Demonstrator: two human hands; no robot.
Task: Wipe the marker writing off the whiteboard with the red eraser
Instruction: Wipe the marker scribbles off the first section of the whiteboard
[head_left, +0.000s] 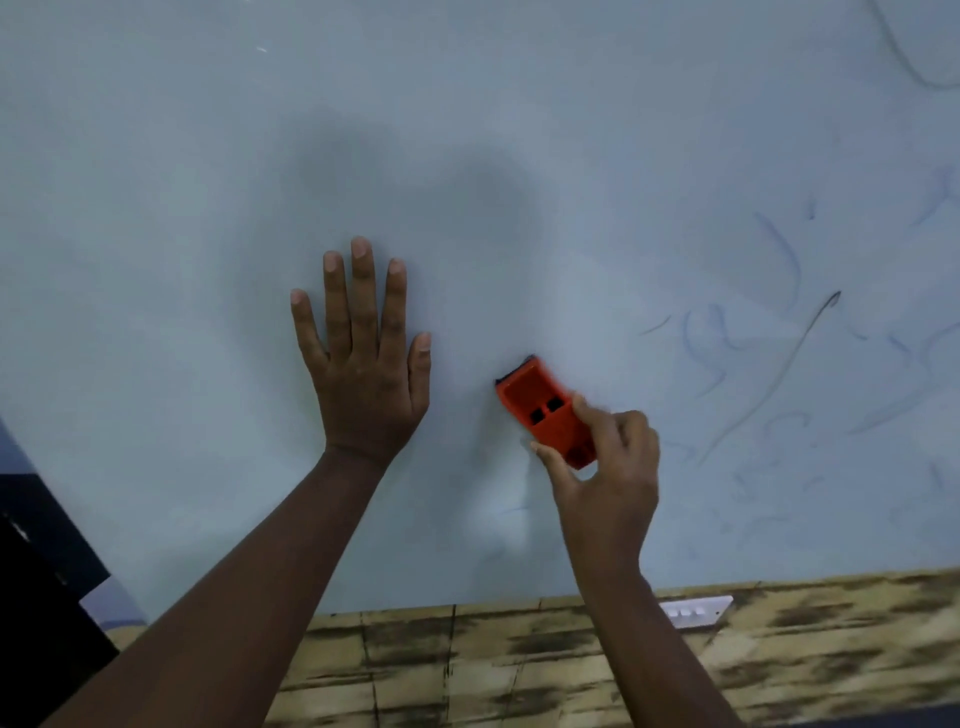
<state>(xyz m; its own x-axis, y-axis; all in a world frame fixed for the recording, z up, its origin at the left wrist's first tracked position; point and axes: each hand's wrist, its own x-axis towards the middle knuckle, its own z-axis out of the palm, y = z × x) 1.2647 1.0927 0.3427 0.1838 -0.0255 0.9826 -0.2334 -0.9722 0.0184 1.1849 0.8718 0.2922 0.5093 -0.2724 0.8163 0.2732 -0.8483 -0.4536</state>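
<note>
Head view, looking down my two bare forearms at the whiteboard (156, 208). My left hand (366, 364) lay flat against the pale board surface, palm down, all four fingers straight and slightly spread, the thumb angled out toward the right; it held nothing. My right hand (605, 467) gripped the red eraser (545, 410) near its lower end: the thumb pressed along its left edge, the forefinger curled over its upper right side, the remaining fingers folded behind it. The eraser sat tilted, its upper end pointing up and to the left, with a dark felt strip just visible at that end where it met the board. Two small dark rectangular recesses showed on its red back. The eraser lay just beside my left hand, to the right of the thumb, apart from it.

The board area around and above my left hand appeared free of distinct strokes, carrying only soft shadows. To the right of the eraser, marker writing (779, 364) remained as faint bluish loops and smears, crossed by one long darker diagonal line; what it spelled I could not tell. Below the board ran a wall of mottled tan and dark planking (467, 665), bearing a white switch plate (696, 612) partly behind my right forearm. A black object (36, 571) occupied the lower left corner, its identity unclear.
</note>
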